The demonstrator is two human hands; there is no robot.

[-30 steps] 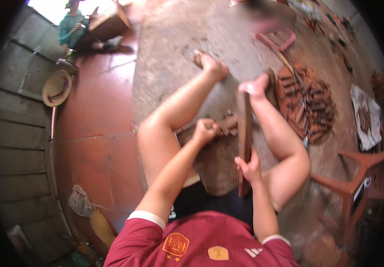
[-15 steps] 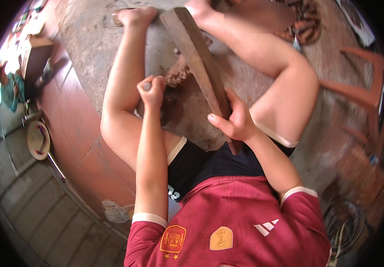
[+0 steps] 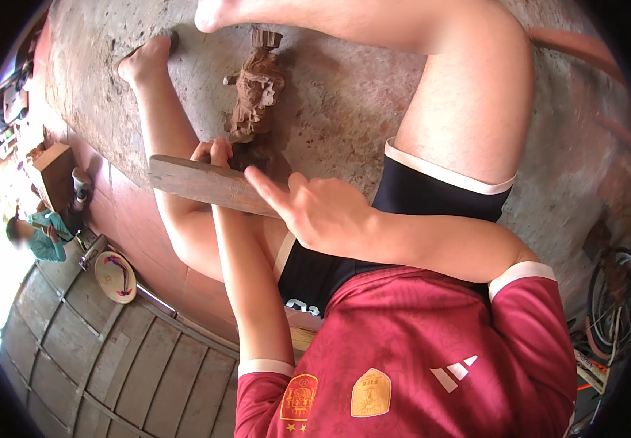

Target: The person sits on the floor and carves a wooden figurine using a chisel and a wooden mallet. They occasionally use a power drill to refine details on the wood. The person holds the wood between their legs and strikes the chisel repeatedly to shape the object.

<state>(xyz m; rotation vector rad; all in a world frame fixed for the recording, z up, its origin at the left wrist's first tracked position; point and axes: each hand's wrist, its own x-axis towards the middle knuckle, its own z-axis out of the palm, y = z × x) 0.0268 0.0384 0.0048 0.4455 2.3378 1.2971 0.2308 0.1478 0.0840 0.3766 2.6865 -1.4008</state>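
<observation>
A rough brown wood carving (image 3: 255, 98) with a square block at its far end lies on the floor between my legs. At its near end, my left hand (image 3: 215, 152) has its fingers curled. The chisel, whose round grey end showed in that fist earlier, is hidden now. My right hand (image 3: 323, 212) grips a long flat wooden club (image 3: 199, 181), index finger stretched along it. The club crosses over my left hand and wrist, covering much of them; whether it touches the chisel's end I cannot tell.
My bare legs frame the stained concrete floor (image 3: 337, 109). On the left, a person (image 3: 47, 237) in a teal top is near a wooden box (image 3: 52, 175). A round woven hat (image 3: 115, 277) is beside grey metal panels. An orange plastic chair (image 3: 578, 51) and a wheel (image 3: 615, 303) are at right.
The club has swung leftward and down, from pointing away over the carving to lying across my left hand. My view has turned, and my right leg sits higher in it.
</observation>
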